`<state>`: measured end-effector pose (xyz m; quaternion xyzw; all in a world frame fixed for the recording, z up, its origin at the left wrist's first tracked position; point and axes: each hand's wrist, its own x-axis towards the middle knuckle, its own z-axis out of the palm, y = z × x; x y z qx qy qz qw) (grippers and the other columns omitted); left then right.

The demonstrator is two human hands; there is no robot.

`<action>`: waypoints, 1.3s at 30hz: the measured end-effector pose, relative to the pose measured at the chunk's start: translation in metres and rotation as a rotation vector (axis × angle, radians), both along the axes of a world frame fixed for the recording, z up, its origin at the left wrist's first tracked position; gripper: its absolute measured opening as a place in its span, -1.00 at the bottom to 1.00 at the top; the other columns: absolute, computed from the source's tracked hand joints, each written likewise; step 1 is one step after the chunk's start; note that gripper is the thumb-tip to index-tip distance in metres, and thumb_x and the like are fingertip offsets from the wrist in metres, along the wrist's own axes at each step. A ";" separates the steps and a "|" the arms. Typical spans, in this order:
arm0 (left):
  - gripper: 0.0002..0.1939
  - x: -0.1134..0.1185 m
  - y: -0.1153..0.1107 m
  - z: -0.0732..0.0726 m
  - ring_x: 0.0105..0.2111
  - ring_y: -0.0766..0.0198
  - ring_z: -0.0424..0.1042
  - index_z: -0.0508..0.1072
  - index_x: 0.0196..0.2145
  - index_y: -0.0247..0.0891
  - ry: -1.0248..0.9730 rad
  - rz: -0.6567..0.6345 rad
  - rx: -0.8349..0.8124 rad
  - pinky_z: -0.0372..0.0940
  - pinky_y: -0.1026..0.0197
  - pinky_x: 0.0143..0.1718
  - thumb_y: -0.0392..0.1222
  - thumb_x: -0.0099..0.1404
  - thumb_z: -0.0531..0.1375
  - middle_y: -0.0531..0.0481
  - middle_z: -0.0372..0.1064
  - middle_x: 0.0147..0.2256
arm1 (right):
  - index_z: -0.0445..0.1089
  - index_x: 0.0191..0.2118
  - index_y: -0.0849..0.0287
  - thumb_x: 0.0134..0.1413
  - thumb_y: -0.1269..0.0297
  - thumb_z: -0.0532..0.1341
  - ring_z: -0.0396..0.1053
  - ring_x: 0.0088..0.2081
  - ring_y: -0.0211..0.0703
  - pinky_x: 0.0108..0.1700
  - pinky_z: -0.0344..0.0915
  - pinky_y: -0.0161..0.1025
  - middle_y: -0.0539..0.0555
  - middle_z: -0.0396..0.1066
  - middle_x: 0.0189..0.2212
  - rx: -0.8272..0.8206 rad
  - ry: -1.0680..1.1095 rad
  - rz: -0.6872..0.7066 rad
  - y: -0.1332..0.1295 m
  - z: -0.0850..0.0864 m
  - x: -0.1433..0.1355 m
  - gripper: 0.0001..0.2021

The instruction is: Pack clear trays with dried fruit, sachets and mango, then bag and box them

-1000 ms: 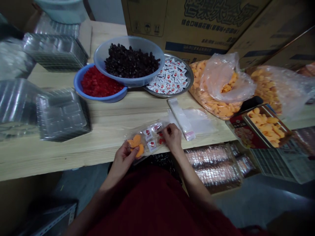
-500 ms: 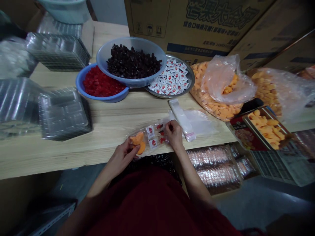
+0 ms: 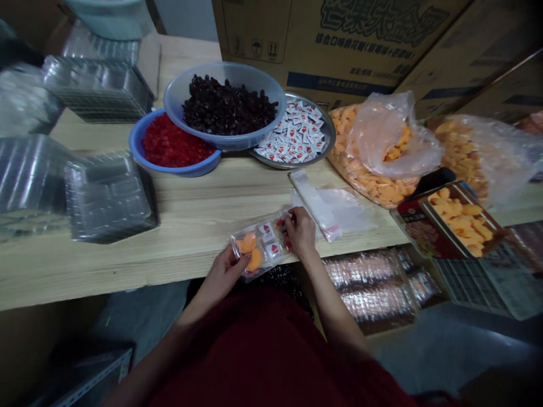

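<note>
A clear plastic tray point(image 3: 267, 267) lies at the table's front edge, with clear film around at least part of it. Orange candies point(image 3: 250, 243) fill its left end, two white sachets point(image 3: 274, 250) with red print sit mid-tray, and red and dark pieces show at the right. My left hand point(image 3: 224, 274) grips the left end, thumb on top by the orange candies. Curled over the right end, my right hand point(image 3: 302, 233) pinches the tray or its film; its fingertips are partly hidden. Beside it lie flat clear bags point(image 3: 350, 209) under a white strip point(image 3: 311, 198).
Behind stand a blue bowl of red pieces point(image 3: 173, 144), a bowl of dark pieces point(image 3: 229, 107) and a metal bowl of sachets point(image 3: 292, 135). Stacked trays point(image 3: 112, 198) are at left. Bagged orange candies point(image 3: 382, 169) and an open box point(image 3: 458, 220) sit right; a carton of packs point(image 3: 369, 288) is below.
My left hand and the tray's left end have moved a little to the right, toward my right hand. My right hand has barely moved and keeps its hold.
</note>
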<state>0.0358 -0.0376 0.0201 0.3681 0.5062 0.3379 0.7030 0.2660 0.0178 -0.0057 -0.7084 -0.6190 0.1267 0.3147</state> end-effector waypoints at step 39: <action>-0.60 0.042 0.011 -0.022 -0.20 0.11 0.56 0.57 -0.16 -0.25 -0.175 -0.247 -0.037 0.45 -0.02 0.00 0.08 0.17 0.39 -0.13 0.56 -0.20 | 0.44 -0.24 0.14 0.33 0.32 0.07 0.44 -0.30 -0.15 -0.23 0.29 -0.28 0.07 0.49 -0.33 -0.038 0.256 0.154 -0.052 0.005 -0.018 -0.80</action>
